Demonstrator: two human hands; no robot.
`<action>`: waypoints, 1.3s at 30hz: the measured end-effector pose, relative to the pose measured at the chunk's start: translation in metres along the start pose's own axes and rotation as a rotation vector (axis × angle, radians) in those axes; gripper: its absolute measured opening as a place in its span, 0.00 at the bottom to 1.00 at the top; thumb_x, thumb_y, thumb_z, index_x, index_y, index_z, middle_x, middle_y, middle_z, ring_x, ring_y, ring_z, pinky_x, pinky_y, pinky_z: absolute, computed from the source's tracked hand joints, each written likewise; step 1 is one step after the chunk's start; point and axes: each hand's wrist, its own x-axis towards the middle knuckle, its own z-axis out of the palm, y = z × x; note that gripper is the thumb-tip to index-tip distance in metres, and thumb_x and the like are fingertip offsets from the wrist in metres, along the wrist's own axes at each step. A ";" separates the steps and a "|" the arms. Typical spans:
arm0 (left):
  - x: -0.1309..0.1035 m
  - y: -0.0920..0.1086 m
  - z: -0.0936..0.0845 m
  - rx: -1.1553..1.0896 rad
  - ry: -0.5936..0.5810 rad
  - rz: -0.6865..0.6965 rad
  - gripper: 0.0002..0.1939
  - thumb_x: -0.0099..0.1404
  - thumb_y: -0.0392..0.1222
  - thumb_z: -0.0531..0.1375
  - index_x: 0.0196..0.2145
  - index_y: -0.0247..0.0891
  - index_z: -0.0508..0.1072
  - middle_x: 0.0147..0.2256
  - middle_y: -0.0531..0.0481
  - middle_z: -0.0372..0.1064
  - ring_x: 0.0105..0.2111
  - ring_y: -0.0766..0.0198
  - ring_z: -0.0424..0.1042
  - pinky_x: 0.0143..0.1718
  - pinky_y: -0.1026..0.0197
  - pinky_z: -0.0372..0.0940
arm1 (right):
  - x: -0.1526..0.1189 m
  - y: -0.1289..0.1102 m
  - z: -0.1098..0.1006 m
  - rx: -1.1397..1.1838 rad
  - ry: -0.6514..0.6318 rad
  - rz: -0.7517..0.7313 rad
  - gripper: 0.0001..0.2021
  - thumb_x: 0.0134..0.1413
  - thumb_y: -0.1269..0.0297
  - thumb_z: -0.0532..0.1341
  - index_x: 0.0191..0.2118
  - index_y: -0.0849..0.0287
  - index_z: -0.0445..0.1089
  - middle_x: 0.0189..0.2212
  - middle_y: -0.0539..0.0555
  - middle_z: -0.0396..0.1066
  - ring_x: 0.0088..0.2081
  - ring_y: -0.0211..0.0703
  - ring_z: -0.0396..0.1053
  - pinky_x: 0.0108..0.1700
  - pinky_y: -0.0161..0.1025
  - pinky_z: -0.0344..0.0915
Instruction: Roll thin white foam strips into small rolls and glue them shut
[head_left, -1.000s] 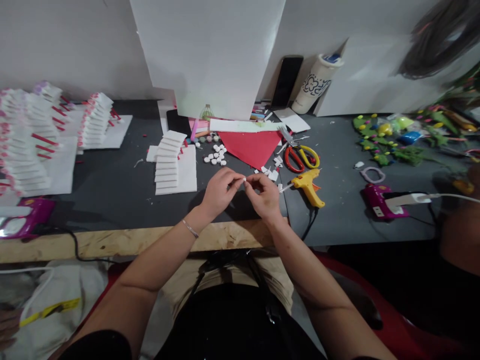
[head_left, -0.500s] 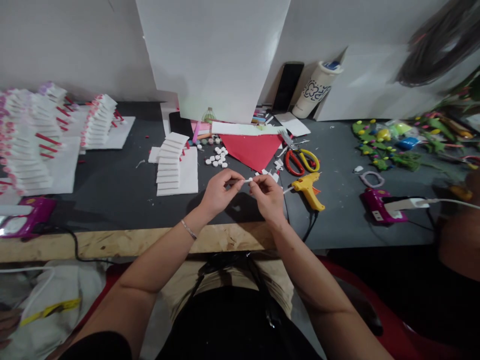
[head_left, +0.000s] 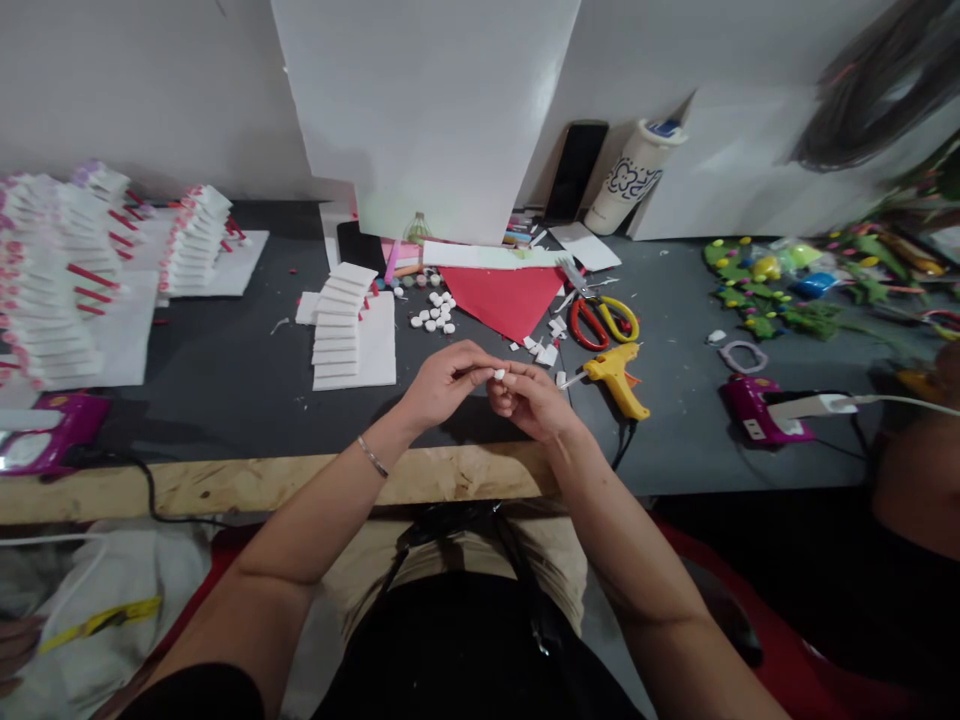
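Note:
Between the fingertips of both hands is a small white piece (head_left: 499,374), partly covered by the fingers. My left hand (head_left: 448,382) pinches it from the left, and my right hand (head_left: 531,398) grips it from the right with curled fingers. Beyond them lies a red triangular sheet (head_left: 502,298). A group of small white round pieces (head_left: 435,315) sits past my left hand. Just right of my right hand rests a yellow glue gun (head_left: 619,380), its nozzle toward the hand. Behind it are scissors (head_left: 600,312) with red and yellow handles.
A stepped white foam model (head_left: 341,330) stands at the left, with more stepped models (head_left: 67,290) farther left. Purple power strips (head_left: 765,415) lie on both sides. A tumbler (head_left: 634,178) and a phone (head_left: 574,172) lean at the back. Another person's arm (head_left: 919,470) is at the right.
My hands have come closer together and shifted slightly toward me. My right hand has turned, its fingers curling under the white piece, which now shows as a small tip.

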 end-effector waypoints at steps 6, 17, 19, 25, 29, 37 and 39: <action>0.000 0.001 -0.001 0.054 0.040 -0.017 0.06 0.68 0.38 0.58 0.36 0.39 0.76 0.33 0.49 0.73 0.33 0.67 0.72 0.34 0.63 0.67 | 0.003 0.003 0.001 -0.009 0.053 -0.031 0.19 0.41 0.50 0.71 0.25 0.57 0.64 0.19 0.44 0.62 0.19 0.30 0.56 0.21 0.32 0.56; -0.003 -0.004 0.008 0.349 0.147 -0.014 0.07 0.70 0.40 0.56 0.37 0.38 0.73 0.33 0.49 0.71 0.36 0.64 0.71 0.37 0.62 0.67 | 0.004 0.018 0.006 -0.561 0.431 -0.485 0.11 0.51 0.55 0.65 0.35 0.57 0.71 0.30 0.50 0.73 0.27 0.36 0.68 0.34 0.37 0.67; -0.005 -0.005 0.010 0.358 0.148 0.002 0.07 0.70 0.40 0.56 0.37 0.38 0.73 0.33 0.49 0.72 0.36 0.64 0.72 0.38 0.62 0.67 | 0.003 0.019 0.005 -0.633 0.458 -0.496 0.10 0.52 0.56 0.64 0.35 0.57 0.71 0.30 0.50 0.73 0.28 0.36 0.69 0.35 0.37 0.67; -0.006 -0.006 0.012 0.270 0.164 -0.008 0.04 0.69 0.40 0.58 0.38 0.38 0.72 0.34 0.51 0.72 0.35 0.66 0.72 0.37 0.63 0.68 | 0.005 0.020 0.003 -0.632 0.505 -0.488 0.08 0.51 0.58 0.63 0.34 0.57 0.69 0.27 0.48 0.70 0.26 0.36 0.67 0.31 0.36 0.65; -0.005 -0.004 0.009 0.286 0.145 0.005 0.03 0.68 0.39 0.59 0.36 0.38 0.71 0.32 0.51 0.72 0.33 0.67 0.71 0.36 0.64 0.67 | 0.006 0.021 0.003 -0.555 0.494 -0.484 0.08 0.52 0.57 0.63 0.34 0.56 0.68 0.25 0.47 0.69 0.25 0.35 0.66 0.30 0.35 0.65; -0.002 -0.001 0.002 0.229 0.097 -0.011 0.02 0.66 0.35 0.59 0.34 0.38 0.72 0.32 0.51 0.71 0.35 0.66 0.70 0.38 0.63 0.67 | 0.006 0.015 0.004 -0.397 0.397 -0.436 0.13 0.49 0.53 0.66 0.31 0.56 0.67 0.21 0.45 0.67 0.21 0.34 0.64 0.26 0.34 0.64; -0.002 -0.001 0.002 0.126 0.100 -0.061 0.02 0.66 0.36 0.60 0.34 0.38 0.73 0.33 0.50 0.72 0.34 0.67 0.70 0.37 0.64 0.67 | 0.006 0.013 0.004 -0.321 0.314 -0.383 0.14 0.48 0.51 0.67 0.30 0.55 0.68 0.19 0.44 0.66 0.20 0.33 0.64 0.25 0.34 0.65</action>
